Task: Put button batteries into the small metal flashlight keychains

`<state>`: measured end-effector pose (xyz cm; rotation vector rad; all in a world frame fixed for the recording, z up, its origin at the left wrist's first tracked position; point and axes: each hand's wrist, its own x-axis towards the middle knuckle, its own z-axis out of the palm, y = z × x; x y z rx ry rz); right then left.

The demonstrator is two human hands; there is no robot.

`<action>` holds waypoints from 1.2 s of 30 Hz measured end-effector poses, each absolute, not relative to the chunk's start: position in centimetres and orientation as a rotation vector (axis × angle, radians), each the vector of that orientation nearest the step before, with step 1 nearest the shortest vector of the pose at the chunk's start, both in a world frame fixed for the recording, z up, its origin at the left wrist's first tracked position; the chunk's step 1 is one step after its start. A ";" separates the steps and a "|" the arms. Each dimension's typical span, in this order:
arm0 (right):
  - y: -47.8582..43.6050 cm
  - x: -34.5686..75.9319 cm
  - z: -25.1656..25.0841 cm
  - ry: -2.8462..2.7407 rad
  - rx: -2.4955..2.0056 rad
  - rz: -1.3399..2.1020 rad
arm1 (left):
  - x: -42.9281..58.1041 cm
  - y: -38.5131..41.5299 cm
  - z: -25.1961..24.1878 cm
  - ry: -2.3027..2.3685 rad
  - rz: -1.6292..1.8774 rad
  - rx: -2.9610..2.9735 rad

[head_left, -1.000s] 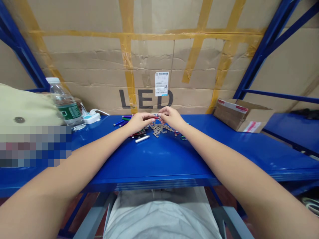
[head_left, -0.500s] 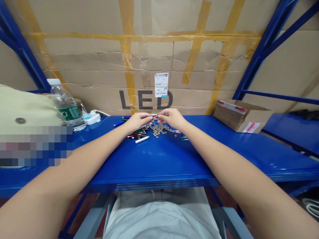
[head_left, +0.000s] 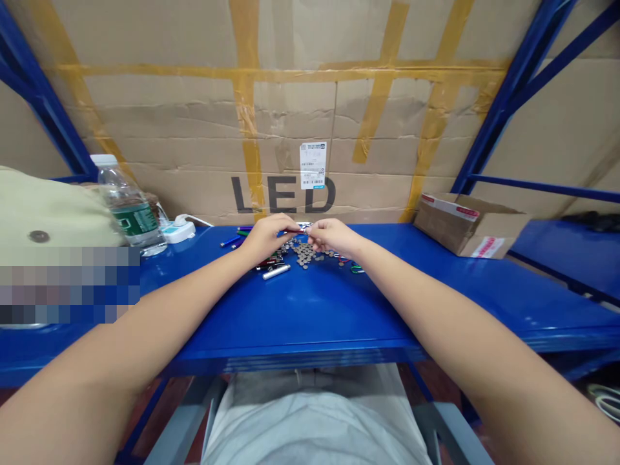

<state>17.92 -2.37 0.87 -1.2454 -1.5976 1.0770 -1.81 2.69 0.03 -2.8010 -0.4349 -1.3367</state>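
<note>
My left hand is closed around a small red metal tube, held level just above the table. At the tube's right end, the fingers of my right hand are pinched together on its silvery tip. Small round discs like button cells lie in a loose pile under both hands. A silver tube rests in front of my left hand, beside several dark, red and green tubes partly hidden by that hand. Near my right wrist lies a green clip-like piece.
On the blue table, a water bottle, a white power strip and a pale cloth item stand left. An open cardboard box sits at right. A large taped carton closes off the back.
My left hand has shifted slightly and now covers more of the tubes beneath it. The right hand's fingers have curled more around the red tube's end.
</note>
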 end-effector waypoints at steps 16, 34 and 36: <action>-2.4 17.8 0.8 -1.623 -1.054 1.445 | -2.4 2.6 0.5 -0.153 -1.078 -2.457; -2.8 17.1 0.4 -1.836 -1.153 0.818 | -2.1 2.4 0.7 -0.267 -1.254 -2.634; -3.0 16.9 0.5 -1.702 -1.110 1.143 | -2.2 2.4 0.7 -0.212 -1.227 -2.516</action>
